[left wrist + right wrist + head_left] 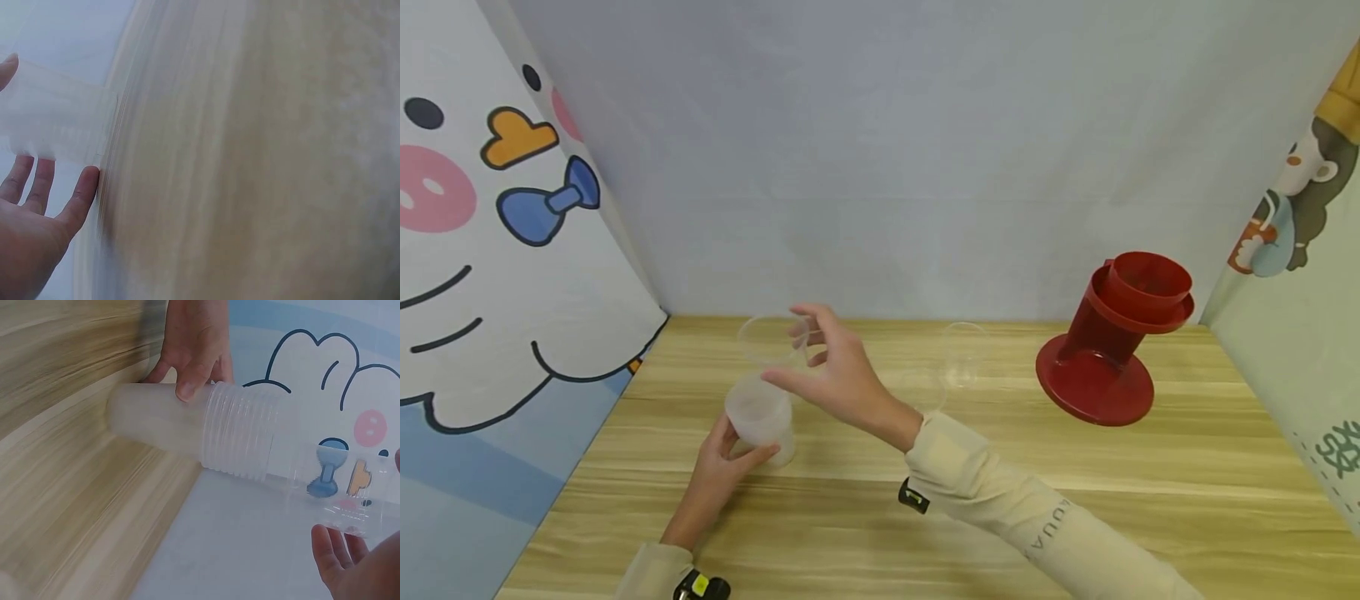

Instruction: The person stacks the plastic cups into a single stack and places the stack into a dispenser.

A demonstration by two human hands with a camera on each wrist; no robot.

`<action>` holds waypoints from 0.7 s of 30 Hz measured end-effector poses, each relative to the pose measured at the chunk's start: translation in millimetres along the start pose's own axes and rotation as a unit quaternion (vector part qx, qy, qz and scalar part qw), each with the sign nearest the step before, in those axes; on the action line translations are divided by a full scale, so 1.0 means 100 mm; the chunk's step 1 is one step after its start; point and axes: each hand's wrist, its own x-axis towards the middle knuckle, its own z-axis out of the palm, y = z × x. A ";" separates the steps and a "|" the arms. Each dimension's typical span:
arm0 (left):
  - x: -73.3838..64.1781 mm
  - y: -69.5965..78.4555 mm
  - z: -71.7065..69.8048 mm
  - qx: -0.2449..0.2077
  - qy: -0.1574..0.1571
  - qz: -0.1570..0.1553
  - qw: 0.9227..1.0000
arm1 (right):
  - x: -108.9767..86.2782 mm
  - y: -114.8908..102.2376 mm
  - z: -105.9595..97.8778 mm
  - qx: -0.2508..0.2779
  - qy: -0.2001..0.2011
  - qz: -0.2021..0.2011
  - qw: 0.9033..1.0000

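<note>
Your right hand pinches one clear plastic cup above the translucent cup stack, which your left hand grips (long axis upright) at the right hand's eight o'clock.

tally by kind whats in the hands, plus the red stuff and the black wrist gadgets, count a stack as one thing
Cup stack, in the left hand: 1
Single clear cup, in the right hand: 1
Red stand, on the table: 1
Black wrist gadgets: 2
Total: 5
</note>
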 end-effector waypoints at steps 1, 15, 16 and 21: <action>0.00 0.00 0.00 0.000 0.000 0.000 1.000 | 0.01 -0.01 0.01 0.001 -0.001 -0.001 1.000; 0.00 0.00 -0.02 -0.006 0.002 -0.013 1.000 | 0.11 -0.04 0.19 0.007 -0.025 0.002 1.000; 0.00 0.00 -0.01 -0.007 0.003 -0.013 1.000 | 0.11 -0.04 0.20 0.008 -0.025 0.002 1.000; 0.00 0.00 -0.01 -0.007 0.005 -0.013 1.000 | 0.12 0.01 0.24 0.007 -0.032 0.004 0.999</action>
